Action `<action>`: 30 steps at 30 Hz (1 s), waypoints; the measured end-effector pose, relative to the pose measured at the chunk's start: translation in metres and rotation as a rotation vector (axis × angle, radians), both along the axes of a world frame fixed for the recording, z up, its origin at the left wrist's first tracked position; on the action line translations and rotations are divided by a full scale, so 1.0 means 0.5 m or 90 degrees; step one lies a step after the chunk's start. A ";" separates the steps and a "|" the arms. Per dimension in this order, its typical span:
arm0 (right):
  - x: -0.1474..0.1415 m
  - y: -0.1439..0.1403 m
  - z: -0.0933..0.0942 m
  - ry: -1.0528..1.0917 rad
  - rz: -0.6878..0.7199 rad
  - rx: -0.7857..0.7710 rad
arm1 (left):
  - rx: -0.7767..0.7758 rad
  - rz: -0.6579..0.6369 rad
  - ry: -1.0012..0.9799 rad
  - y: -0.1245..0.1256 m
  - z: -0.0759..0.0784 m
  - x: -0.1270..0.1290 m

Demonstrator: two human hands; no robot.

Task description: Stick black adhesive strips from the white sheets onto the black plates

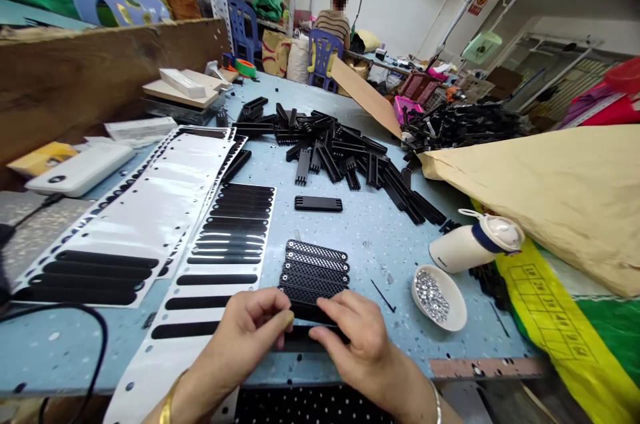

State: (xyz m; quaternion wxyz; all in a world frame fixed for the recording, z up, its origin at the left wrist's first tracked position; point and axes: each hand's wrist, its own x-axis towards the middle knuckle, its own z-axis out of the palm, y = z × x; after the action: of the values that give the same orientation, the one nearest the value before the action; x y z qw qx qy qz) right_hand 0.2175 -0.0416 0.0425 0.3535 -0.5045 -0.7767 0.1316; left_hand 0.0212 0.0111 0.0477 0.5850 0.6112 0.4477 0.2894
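Observation:
My left hand (250, 331) and my right hand (357, 337) meet at the near edge of the blue table (365, 237), both pinching a flat black plastic strip (310, 313). Just beyond it lies a row of several textured black strips (316, 269) side by side. To the left are white backing sheets with black oblong stickers (220, 257). One single black piece (318, 203) lies alone farther out.
A heap of black plastic parts (345, 151) fills the table's middle. A small white bowl of shiny bits (440, 295) and a tipped white bottle (473, 243) sit at right, beside a brown paper bag (550, 191). A person sits on a blue chair at the back (334, 24).

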 end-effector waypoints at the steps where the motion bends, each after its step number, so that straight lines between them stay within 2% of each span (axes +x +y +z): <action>1: 0.003 -0.001 -0.004 0.016 -0.015 0.016 | -0.055 0.017 -0.042 0.004 -0.005 -0.004; 3: 0.009 -0.003 -0.011 0.041 -0.037 0.047 | -0.125 0.045 -0.099 0.010 -0.016 -0.012; 5: 0.011 -0.004 -0.014 0.057 -0.038 0.063 | -0.154 0.049 -0.120 0.013 -0.025 -0.016; 10: 0.002 0.000 -0.006 0.140 -0.047 0.020 | -0.124 0.046 -0.072 0.016 -0.028 -0.022; 12: 0.003 0.002 -0.005 0.172 -0.051 -0.007 | -0.068 0.066 -0.026 0.020 -0.027 -0.032; 15: 0.013 0.004 -0.014 0.176 -0.065 -0.017 | 0.099 0.166 0.075 0.027 -0.030 -0.050; 17: 0.021 0.007 -0.023 0.157 -0.077 -0.005 | 0.209 0.195 0.135 0.031 -0.036 -0.057; 21: 0.023 0.015 -0.035 0.084 -0.071 0.041 | 0.293 0.112 0.180 0.031 -0.058 -0.048; 25: 0.017 0.019 -0.039 0.027 -0.053 0.067 | 0.292 0.072 0.193 0.023 -0.076 -0.040; 30: 0.021 0.015 -0.039 0.005 -0.029 0.037 | 0.269 0.035 0.190 0.014 -0.079 -0.051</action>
State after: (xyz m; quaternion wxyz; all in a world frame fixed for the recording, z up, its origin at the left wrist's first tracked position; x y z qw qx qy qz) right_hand 0.2279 -0.0343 0.0228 0.3739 -0.5110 -0.7671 0.1028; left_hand -0.0044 0.0182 0.0080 0.3635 0.7437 0.4749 0.2988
